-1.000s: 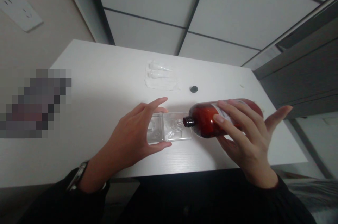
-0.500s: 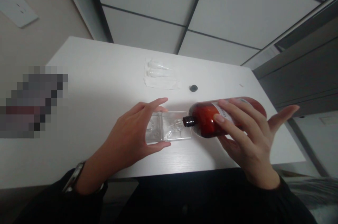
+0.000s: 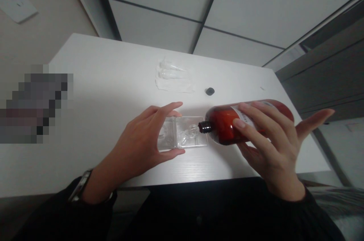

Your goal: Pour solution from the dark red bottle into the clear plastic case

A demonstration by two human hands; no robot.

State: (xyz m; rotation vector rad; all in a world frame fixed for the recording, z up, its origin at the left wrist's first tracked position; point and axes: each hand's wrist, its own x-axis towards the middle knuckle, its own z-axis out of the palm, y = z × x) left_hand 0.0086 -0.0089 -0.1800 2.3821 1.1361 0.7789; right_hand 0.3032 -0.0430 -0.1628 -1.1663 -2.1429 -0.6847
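Observation:
My right hand point(image 3: 273, 138) grips a reddish-brown bottle point(image 3: 224, 119) with a white label, tipped nearly onto its side. Its uncapped black neck points left, over the right half of a clear plastic case point(image 3: 190, 144). The case lies flat on the table, with a hinge line across its middle and clear round shapes inside. My left hand point(image 3: 145, 138) spans the case's left half, thumb at the near edge and fingers at the far edge. Part of that half is hidden under the hand. Whether liquid leaves the bottle, I cannot tell.
A black cap point(image 3: 210, 91) lies on the white table point(image 3: 113, 82) beyond the bottle. Farther back are clear plastic droppers or tubes point(image 3: 173, 72) on a thin wrapper point(image 3: 174, 86). A blurred-out object point(image 3: 36, 104) sits at the left edge. White panels stand behind the table.
The view has shifted slightly. The bottle and my right hand are a little farther right; the bottle remains tipped over the case. My left hand stays around the case.

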